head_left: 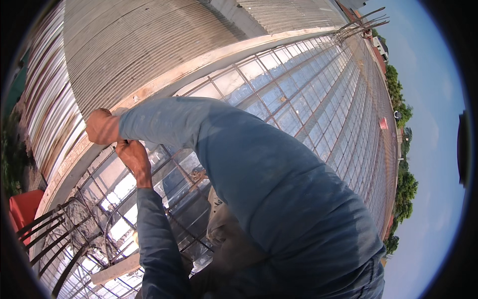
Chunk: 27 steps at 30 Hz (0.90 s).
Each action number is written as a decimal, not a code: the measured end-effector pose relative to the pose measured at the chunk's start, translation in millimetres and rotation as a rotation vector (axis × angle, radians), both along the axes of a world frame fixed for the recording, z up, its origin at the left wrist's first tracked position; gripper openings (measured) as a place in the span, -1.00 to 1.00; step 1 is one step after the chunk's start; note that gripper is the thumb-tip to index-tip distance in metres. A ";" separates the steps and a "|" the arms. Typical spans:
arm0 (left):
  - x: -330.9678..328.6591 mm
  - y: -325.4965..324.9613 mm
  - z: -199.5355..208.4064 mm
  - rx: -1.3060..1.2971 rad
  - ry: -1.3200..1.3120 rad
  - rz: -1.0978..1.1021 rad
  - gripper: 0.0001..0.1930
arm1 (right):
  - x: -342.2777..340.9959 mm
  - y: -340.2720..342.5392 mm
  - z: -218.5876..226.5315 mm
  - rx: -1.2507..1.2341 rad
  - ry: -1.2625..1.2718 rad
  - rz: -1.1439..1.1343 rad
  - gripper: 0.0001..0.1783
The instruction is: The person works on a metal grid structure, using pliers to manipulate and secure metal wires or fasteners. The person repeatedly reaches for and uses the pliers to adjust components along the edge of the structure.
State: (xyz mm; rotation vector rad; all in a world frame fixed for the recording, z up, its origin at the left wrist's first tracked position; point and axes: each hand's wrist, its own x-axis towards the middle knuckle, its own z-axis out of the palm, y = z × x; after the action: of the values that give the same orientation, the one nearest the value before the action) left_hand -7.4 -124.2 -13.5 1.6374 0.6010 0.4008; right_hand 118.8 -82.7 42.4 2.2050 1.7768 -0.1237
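Observation:
My right hand (102,127) is closed in a fist over the concrete edge beam (74,155), its arm reaching across the view in a blue-grey sleeve. Just below and touching it, my left hand (134,158) is closed too, fingers curled. A small dark bit shows between the two hands; what either one grips is hidden. Beneath them lies a grid of steel reinforcing bars (169,158) over shiny sheeting. The corrugated roof (124,65) begins just past the beam.
Thick bars (52,234) stick out at the lower left, by a wooden plank (117,269) and a red object (25,209). More upright bars (361,25) rise at the far end. The rebar mesh (308,99) stretches away to the right; trees (406,189) stand beyond.

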 end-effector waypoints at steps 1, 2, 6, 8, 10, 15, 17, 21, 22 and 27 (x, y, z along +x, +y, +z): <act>-1.2 -2.6 2.6 -0.060 0.065 0.029 -0.78 | 7.1 -8.6 -3.6 0.037 -0.021 0.039 -0.76; -4.4 -1.1 4.1 -0.091 0.045 0.063 -0.77 | 11.7 -11.1 -2.8 0.087 -0.040 0.085 -0.77; -11.2 28.0 -9.2 -0.359 -0.049 0.163 -0.71 | 25.8 -36.7 10.7 0.318 0.100 -0.019 -0.81; -17.4 41.3 4.9 -0.554 -0.105 0.149 -0.72 | 24.5 -58.7 -1.6 0.610 0.116 0.004 -0.80; -7.2 30.6 23.9 -0.677 -0.110 0.155 -0.71 | 24.0 -76.8 -8.9 0.531 0.268 -0.178 -0.81; -2.9 21.6 47.3 -0.672 -0.095 0.198 -0.72 | 13.9 -77.4 -10.6 0.518 0.524 -0.695 -0.76; -7.4 24.5 40.6 -0.564 -0.049 0.182 -0.59 | 11.4 -80.0 -5.6 0.506 0.777 -0.678 -0.76; -13.0 11.5 44.4 -0.403 -0.023 0.185 -0.64 | 12.7 -79.4 -3.6 0.266 0.774 -0.661 -0.76; -13.8 10.0 44.3 -0.405 -0.008 0.188 -0.63 | 15.9 -77.6 -0.7 0.220 0.706 -0.708 -0.74; -10.3 4.8 47.0 -0.337 0.025 0.183 -0.63 | 26.1 -65.5 35.9 0.243 0.558 -0.785 -0.67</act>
State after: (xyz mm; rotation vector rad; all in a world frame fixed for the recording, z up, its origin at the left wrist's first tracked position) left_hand -17.7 -119.3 33.5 1.2718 0.7957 0.3890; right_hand 144.9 -148.2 78.3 3.1580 1.0380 -0.7909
